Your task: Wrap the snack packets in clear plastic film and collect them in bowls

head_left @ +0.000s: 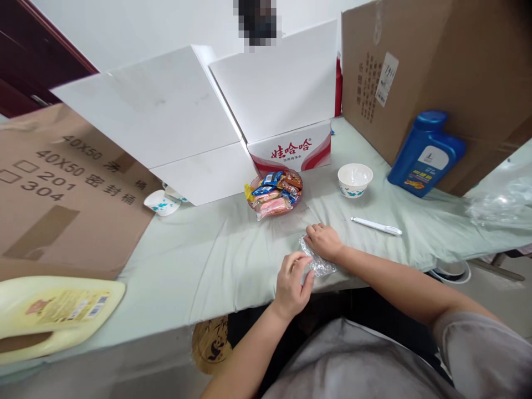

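The left hand [293,284] is curling loose, released fingers at bubble wrap [321,266] by the worktop's [208,255] front edge; the right hand [326,242] is resting there, its grasp unclear. Cartons are reading "娃哈哈" [291,151] and "40X50" [89,208].

Under the right hand [324,242] and by the left hand [292,284] is clear, shiny, bumpy plastic wrap [323,267], and the cloth [208,244] below looks soft, dull and wrinkly. Ahead of the hands, the snack wrappers [275,195] are shiny, crinkly plastic, the white box [274,88] behind them is smooth card, and the white bowl [354,179] looks smooth, maybe paper or plastic. Right of the hands, the white stick [376,226] and glossy blue bottle [428,148] look like plastic; far left are a smooth yellow plastic jug [62,305] and a dull brown cardboard box [100,227].
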### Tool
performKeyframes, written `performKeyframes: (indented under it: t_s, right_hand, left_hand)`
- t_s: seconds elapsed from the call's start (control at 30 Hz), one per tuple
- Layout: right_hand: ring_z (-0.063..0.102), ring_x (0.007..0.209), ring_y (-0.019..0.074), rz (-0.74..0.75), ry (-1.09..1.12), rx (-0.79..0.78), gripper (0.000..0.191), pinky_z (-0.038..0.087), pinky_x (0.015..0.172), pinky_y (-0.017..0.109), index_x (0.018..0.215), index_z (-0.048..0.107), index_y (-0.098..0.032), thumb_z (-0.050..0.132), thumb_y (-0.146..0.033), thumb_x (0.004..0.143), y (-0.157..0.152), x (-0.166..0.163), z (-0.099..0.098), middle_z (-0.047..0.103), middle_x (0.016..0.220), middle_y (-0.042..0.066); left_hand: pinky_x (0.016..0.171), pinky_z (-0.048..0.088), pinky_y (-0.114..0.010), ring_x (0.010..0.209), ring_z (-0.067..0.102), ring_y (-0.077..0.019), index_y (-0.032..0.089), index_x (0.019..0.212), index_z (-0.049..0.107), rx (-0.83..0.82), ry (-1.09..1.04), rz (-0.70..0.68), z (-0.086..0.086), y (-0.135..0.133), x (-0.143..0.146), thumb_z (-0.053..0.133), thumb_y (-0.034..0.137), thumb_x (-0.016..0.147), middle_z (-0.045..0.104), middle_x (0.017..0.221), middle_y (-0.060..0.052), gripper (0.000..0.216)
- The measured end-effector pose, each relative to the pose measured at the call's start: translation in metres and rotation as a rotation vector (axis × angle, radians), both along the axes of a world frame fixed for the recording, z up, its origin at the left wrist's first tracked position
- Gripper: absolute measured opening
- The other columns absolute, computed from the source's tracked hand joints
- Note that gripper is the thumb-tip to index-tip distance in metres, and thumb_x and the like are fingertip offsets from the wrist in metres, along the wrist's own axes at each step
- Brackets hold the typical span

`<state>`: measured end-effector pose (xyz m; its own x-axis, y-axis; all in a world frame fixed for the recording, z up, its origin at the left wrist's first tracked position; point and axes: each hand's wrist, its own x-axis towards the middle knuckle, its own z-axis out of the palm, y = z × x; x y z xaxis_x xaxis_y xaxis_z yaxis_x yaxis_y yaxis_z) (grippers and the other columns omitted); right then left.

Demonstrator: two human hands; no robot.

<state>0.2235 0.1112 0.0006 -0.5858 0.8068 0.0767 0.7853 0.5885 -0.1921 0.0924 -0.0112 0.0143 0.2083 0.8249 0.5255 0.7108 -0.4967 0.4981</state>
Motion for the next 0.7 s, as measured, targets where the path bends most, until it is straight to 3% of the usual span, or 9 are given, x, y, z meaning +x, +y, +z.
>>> performKeyframes:
  t_s: [0.13,0.23,0.33,0.4,0.5,0.53,0.7]
  right_hand:
    - [0.058,0.095,0.0261,0.005,-0.020,0.015,0.026,0.041,0.080,0.033,0.104,0.060,-0.015,0.044,-0.033,0.097,0.005,0.002,0.003,0.066,0.099,0.013]
    - [0.057,0.095,0.0281,-0.078,-0.023,0.041,0.028,0.041,0.080,0.036,0.104,0.060,-0.012,0.044,-0.033,0.096,0.025,0.022,0.011,0.065,0.100,0.017]
    - [0.055,0.097,0.0299,-0.203,-0.003,0.090,0.028,0.041,0.083,0.040,0.104,0.061,-0.008,0.041,-0.026,0.095,0.034,0.050,0.017,0.063,0.101,0.021]
    - [0.054,0.097,0.0281,-0.081,0.106,0.132,0.028,0.041,0.086,0.040,0.103,0.062,-0.011,0.044,-0.030,0.095,0.021,0.062,0.017,0.062,0.101,0.018]
    - [0.053,0.099,0.0253,0.427,0.253,0.081,0.036,0.041,0.088,0.040,0.109,0.062,-0.015,0.055,-0.045,0.089,-0.022,0.067,0.009,0.062,0.106,0.013]
    - [0.052,0.102,0.0254,0.512,0.245,0.048,0.040,0.041,0.089,0.040,0.113,0.061,-0.016,0.059,-0.047,0.087,-0.037,0.067,0.005,0.062,0.109,0.012]
    - [0.053,0.102,0.0217,0.463,0.246,-0.061,0.025,0.039,0.088,0.037,0.112,0.062,-0.018,0.054,-0.029,0.091,-0.079,0.065,-0.003,0.063,0.109,0.009]
  left_hand:
    - [0.092,0.046,-0.041,0.101,0.056,-0.0221,0.020,0.084,0.066,-0.034,0.194,-0.211,-0.002,0.034,-0.007,0.051,0.029,0.091,0.064,0.092,-0.006,0.019]
    - [0.087,0.046,-0.039,0.094,0.055,-0.0212,0.019,0.064,0.060,-0.070,0.208,-0.141,-0.017,0.046,-0.014,0.058,0.028,0.086,0.061,0.082,-0.005,0.023]
    - [0.084,0.047,-0.038,0.090,0.055,-0.0205,0.018,0.064,0.058,-0.084,0.190,-0.109,-0.027,0.046,-0.018,0.061,0.025,0.082,0.059,0.082,-0.005,0.019]
    - [0.085,0.048,-0.039,0.093,0.056,-0.0215,0.018,0.074,0.062,-0.082,0.175,-0.100,-0.027,0.043,-0.018,0.063,0.023,0.080,0.060,0.089,-0.006,0.008]
    - [0.092,0.047,-0.041,0.103,0.056,-0.0224,0.017,0.095,0.065,-0.087,0.153,-0.105,-0.022,0.042,-0.019,0.057,0.017,0.084,0.062,0.107,-0.009,0.014]
    - [0.094,0.047,-0.041,0.105,0.055,-0.0219,0.018,0.098,0.065,-0.089,0.148,-0.114,-0.021,0.042,-0.019,0.054,0.015,0.085,0.063,0.110,-0.009,0.017]
    - [0.091,0.049,-0.040,0.101,0.059,-0.0194,0.020,0.091,0.068,-0.096,0.141,-0.190,-0.020,0.043,-0.019,0.055,0.016,0.087,0.068,0.101,-0.006,0.015]
